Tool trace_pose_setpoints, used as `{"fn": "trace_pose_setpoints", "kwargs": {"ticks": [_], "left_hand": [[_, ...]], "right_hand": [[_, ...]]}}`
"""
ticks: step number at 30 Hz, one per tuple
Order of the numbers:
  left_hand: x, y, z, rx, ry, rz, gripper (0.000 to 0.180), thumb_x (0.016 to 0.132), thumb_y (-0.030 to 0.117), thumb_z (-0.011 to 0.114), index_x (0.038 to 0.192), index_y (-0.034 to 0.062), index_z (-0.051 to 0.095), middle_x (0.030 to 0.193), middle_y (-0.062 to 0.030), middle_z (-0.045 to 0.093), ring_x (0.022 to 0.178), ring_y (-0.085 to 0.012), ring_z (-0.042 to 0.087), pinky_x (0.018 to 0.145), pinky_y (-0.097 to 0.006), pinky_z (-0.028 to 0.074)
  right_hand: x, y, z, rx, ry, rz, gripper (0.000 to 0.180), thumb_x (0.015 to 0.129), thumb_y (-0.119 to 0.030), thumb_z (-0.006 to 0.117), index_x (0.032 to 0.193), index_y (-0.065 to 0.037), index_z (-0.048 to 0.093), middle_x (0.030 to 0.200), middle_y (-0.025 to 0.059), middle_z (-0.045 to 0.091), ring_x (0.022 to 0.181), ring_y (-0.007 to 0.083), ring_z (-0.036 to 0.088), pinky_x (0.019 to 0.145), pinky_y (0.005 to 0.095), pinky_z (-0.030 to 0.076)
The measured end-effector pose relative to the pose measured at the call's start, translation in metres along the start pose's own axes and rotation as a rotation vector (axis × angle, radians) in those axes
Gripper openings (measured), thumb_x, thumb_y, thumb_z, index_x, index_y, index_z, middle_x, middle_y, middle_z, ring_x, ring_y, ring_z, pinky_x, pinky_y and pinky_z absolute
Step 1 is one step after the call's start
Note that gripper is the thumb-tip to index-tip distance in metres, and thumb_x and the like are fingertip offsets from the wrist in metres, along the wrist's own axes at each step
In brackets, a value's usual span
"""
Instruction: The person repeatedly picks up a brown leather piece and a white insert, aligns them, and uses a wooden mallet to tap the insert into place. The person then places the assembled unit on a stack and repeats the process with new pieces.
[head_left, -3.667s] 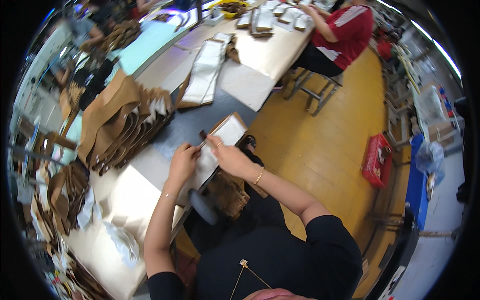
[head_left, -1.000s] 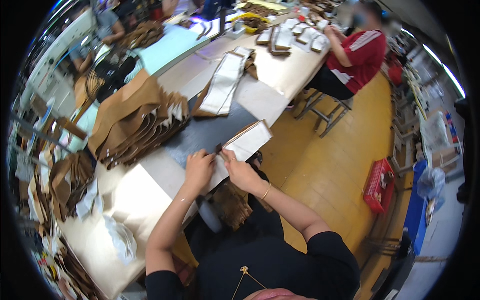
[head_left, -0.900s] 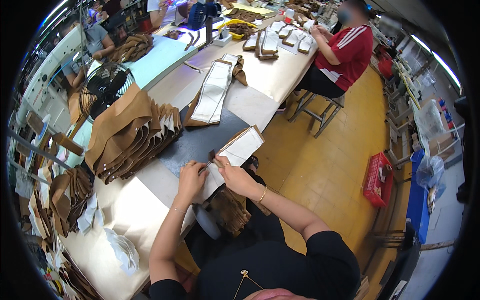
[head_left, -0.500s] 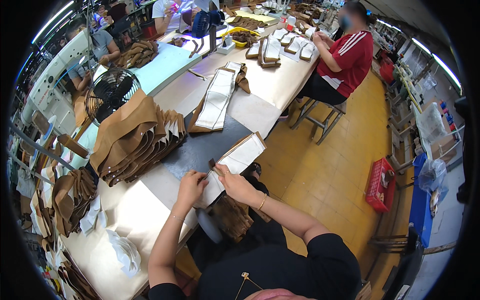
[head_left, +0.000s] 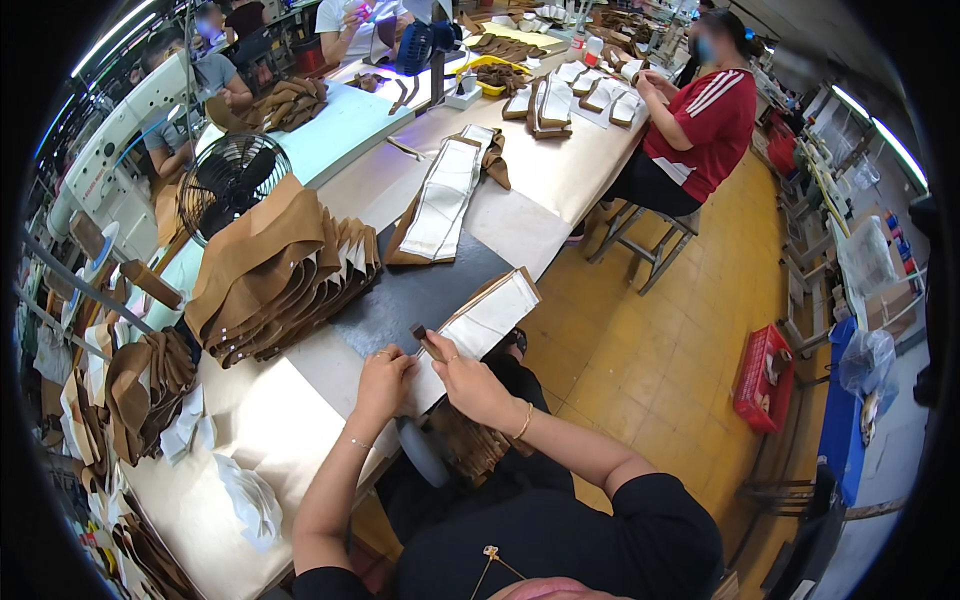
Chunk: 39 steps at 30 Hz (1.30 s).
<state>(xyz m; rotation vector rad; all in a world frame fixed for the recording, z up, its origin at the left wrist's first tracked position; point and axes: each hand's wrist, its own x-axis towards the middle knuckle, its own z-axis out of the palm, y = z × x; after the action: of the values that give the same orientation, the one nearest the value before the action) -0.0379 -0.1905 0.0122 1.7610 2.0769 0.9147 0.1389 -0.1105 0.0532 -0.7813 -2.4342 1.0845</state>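
Left hand [head_left: 382, 382] pressed together, contents unclear, right hand [head_left: 472, 382] gripping a brown piece [head_left: 429, 344], white-faced strip [head_left: 490, 316] at one o'clock seemingly mid-work, brown stack [head_left: 270, 275] at ten apparently left!

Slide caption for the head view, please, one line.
Right hand gripping a small brown item, left hand beside it, over a brown-edged white panel at the worktable edge.

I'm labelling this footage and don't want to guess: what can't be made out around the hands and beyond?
Whether the left hand holds anything: head view, hidden by the hand itself.
Lower end of the dark brown piece: head view, covered by the right hand.
Part of the white panel: head view, behind the right hand.
Contents of the red basket: head view, too small.
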Motion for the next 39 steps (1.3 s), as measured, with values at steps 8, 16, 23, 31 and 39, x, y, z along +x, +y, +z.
{"fn": "trace_pose_setpoints", "kwargs": {"ticks": [8,16,23,31,39], "left_hand": [[-0.002,0.000,0.015,-0.191,0.102,-0.060,0.011,0.085,0.005,0.065,0.093,-0.0010,0.069,0.091,-0.0158,0.061,0.087,-0.0345,0.061,0.078,-0.042,0.048],[0.056,0.025,0.040,-0.154,0.144,-0.114,0.012,0.083,0.007,0.064,0.091,-0.0016,0.069,0.092,-0.0197,0.064,0.093,-0.0386,0.061,0.083,-0.043,0.048],[0.044,0.025,0.041,0.045,0.125,-0.062,0.015,0.086,0.015,0.066,0.092,0.0027,0.073,0.092,-0.0150,0.066,0.089,-0.0326,0.063,0.079,-0.043,0.047],[0.036,0.030,0.048,0.485,0.148,0.165,0.019,0.085,0.011,0.058,0.099,0.0042,0.069,0.091,-0.0069,0.061,0.090,-0.0228,0.060,0.077,-0.036,0.042],[0.036,0.025,0.047,0.138,0.173,-0.051,0.016,0.085,0.015,0.067,0.097,0.0065,0.074,0.089,-0.0091,0.063,0.087,-0.0249,0.061,0.077,-0.039,0.044]], "right_hand": [[-0.007,0.023,0.008,-0.007,-0.045,0.097,0.045,0.101,-0.018,0.045,0.143,-0.007,0.034,0.111,0.0278,0.064,0.092,0.0446,0.065,0.078,0.0533,0.054],[0.025,0.062,-0.025,-0.172,0.102,0.089,0.044,0.100,-0.017,0.046,0.140,-0.004,0.038,0.120,0.0250,0.062,0.095,0.0449,0.065,0.080,0.0533,0.054],[0.036,0.049,-0.043,-0.013,0.078,0.119,0.043,0.102,-0.017,0.043,0.142,-0.004,0.034,0.108,0.0340,0.063,0.098,0.0497,0.061,0.081,0.0565,0.050],[0.018,0.039,-0.033,-0.039,-0.048,0.131,0.043,0.103,-0.016,0.042,0.142,-0.001,0.033,0.106,0.0321,0.064,0.093,0.0490,0.063,0.078,0.0552,0.049],[0.012,0.040,-0.017,-0.093,0.022,0.110,0.045,0.103,-0.018,0.043,0.143,-0.004,0.030,0.098,0.0331,0.065,0.086,0.0501,0.064,0.073,0.0581,0.050]]}}
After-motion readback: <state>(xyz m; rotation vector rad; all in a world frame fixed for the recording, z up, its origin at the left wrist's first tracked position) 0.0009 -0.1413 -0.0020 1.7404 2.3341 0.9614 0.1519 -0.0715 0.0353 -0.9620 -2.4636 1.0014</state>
